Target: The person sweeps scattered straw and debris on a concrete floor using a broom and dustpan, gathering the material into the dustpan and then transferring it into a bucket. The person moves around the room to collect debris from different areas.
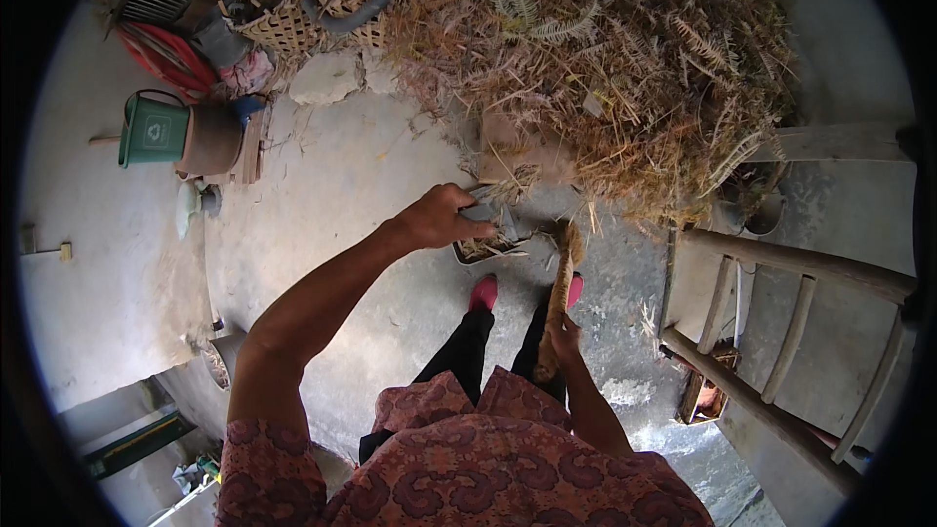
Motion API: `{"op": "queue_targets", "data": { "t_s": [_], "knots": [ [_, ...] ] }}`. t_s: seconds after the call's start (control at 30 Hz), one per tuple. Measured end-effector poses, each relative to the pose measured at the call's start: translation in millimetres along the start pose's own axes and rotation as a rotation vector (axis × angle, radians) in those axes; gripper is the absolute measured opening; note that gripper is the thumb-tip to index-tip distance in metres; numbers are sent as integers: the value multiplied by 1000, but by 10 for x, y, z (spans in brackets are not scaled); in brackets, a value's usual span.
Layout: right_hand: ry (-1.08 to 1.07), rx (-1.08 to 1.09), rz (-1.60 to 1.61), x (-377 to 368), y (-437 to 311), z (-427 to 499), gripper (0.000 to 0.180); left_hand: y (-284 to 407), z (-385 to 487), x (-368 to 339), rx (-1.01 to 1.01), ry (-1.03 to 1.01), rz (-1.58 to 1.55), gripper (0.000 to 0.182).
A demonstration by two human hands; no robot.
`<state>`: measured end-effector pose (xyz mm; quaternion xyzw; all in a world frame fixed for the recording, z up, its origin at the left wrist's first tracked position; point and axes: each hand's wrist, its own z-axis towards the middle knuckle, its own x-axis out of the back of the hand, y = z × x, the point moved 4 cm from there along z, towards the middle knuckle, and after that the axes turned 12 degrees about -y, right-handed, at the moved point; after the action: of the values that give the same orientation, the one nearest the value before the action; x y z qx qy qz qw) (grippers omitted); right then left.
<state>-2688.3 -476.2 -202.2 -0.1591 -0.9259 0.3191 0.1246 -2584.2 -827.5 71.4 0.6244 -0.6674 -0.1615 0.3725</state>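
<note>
My left hand [445,218] grips a grey dustpan [477,214] just above the concrete floor. Dry straw and plant scraps [489,245] lie in the pan; its handle is mostly hidden by my fingers. In my right hand [564,340] is a straw broom [562,274], held by its shaft. The bristles of that broom point away from me, down to the floor right of the pan. Between the dustpan and my body stand my feet in pink shoes [483,293]. A large heap of dried fern and brush [600,73] rises beyond both tools.
A wooden ladder [790,337] leans at the right. Woven baskets [285,22] and a rubble chunk [327,78] sit at the far left. Nearer stand a green bin [155,132] and a brown pot [212,139]. A small wooden box [706,391] lies under the ladder.
</note>
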Motion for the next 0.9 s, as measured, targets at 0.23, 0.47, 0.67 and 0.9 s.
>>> {"op": "queue_targets", "data": {
  "t_s": [0.23, 0.47, 0.67, 0.9],
  "knots": [
    [-289, -10, 141, -298, -196, 64, 32, 75, 25, 108, -9, 30, 40, 35],
    [-187, 232, -281, -62, -607, 328, 60, -16, -21, 207, -59, 105, 58, 28],
    [-103, 155, -264, -401, -907, 1196, 56, -97, 103, 354, -7, 124, 28, 30],
    [-342, 91, -697, -553, -985, 962, 58, -67, 174, 375, 12, 96, -38, 25]
  ]
}}
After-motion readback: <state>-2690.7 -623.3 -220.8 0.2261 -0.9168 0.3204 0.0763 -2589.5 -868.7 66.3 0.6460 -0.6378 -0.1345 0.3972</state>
